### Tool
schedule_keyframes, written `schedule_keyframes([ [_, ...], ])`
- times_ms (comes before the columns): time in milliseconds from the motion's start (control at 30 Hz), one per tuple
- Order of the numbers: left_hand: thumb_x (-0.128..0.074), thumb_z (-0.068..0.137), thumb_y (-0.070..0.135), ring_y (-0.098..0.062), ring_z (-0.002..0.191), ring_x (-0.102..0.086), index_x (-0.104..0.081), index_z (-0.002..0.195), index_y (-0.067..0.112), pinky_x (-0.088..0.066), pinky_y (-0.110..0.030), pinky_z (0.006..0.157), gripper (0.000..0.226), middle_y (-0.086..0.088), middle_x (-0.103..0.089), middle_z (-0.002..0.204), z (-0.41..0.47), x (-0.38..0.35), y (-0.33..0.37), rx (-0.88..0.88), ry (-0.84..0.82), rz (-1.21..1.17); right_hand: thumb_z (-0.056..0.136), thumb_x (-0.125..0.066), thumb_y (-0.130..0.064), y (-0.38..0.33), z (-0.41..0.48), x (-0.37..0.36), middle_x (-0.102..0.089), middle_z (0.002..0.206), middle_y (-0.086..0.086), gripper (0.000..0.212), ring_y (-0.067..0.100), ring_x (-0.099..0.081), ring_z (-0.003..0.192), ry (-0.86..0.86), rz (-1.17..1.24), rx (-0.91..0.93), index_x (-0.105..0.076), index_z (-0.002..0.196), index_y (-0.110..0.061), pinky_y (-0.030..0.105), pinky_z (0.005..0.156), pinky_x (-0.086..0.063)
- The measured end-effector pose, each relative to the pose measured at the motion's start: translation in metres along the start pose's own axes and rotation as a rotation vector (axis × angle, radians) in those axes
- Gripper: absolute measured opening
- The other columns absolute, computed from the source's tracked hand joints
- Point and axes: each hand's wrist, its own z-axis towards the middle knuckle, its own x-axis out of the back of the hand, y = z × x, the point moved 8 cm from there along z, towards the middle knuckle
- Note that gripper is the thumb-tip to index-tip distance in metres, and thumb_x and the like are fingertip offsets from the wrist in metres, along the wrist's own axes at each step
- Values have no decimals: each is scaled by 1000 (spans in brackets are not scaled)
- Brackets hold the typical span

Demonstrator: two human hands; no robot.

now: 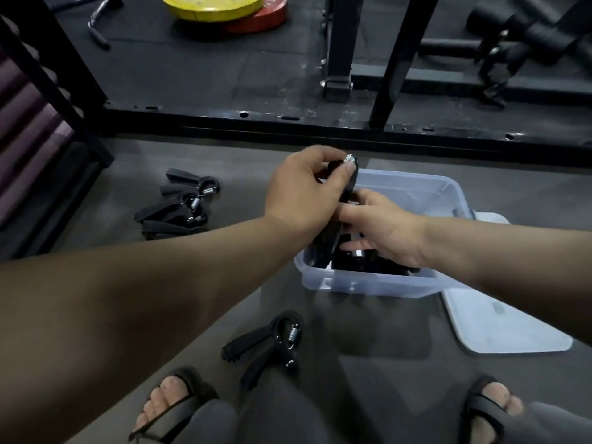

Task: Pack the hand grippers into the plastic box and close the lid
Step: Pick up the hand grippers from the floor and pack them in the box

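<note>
A clear plastic box (416,190) stands open on the grey floor, with several black hand grippers inside it. My left hand (301,193) holds a black hand gripper (347,187) upright over the box's left end, its silver spring at the top. My right hand (384,229) reaches into the box and touches the same gripper's lower part; whether it grips it I cannot tell. One loose hand gripper (266,344) lies on the floor in front of the box. A pile of several more hand grippers (182,206) lies to the left. The box's lid (499,318) lies flat on the floor at the right.
My two sandalled feet (169,405) are at the bottom edge. A black steel rack frame (320,126) runs across behind the box. Yellow and red weight plates (224,8) lie far back. A dark shelf unit (38,123) stands at the left.
</note>
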Motion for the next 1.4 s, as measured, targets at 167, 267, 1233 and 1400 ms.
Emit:
schedule_keyframes([
  [167, -58, 85, 38, -8, 87, -67, -63, 116, 39, -52, -33, 90, 31, 12, -70, 90, -2, -37, -9, 109, -239, -13, 76, -47, -22, 14, -2, 46, -68, 92, 11, 35, 23, -66, 82, 157, 162, -121, -66, 101, -6, 44, 83, -57],
  [267, -51, 88, 32, -10, 99, -62, -57, 123, 31, -46, -27, 91, 35, 14, -65, 103, -7, -43, -33, 180, -374, 228, 78, -52, -14, 19, -4, 108, -64, 86, 18, 20, 30, -64, 76, 485, 65, -160, -61, 92, -5, 52, 82, -57],
  [1233, -43, 81, 29, -25, 121, -51, -68, 104, 11, -26, -46, 116, 39, -4, -61, 118, -7, -50, -85, -442, -593, 854, 88, -33, -9, 121, 22, 158, -54, 60, 11, 24, 20, -47, 45, 385, -648, -593, -57, 83, -6, 24, 57, -42],
  [1400, -39, 80, 29, -24, 117, -52, -69, 104, 13, -10, -35, 117, 42, -2, -61, 114, -4, -56, -84, -409, -520, 875, 79, -34, 6, 125, 20, 159, -58, 64, 14, 25, 24, -57, 52, 329, -637, -660, -56, 73, -4, 25, 46, -52],
])
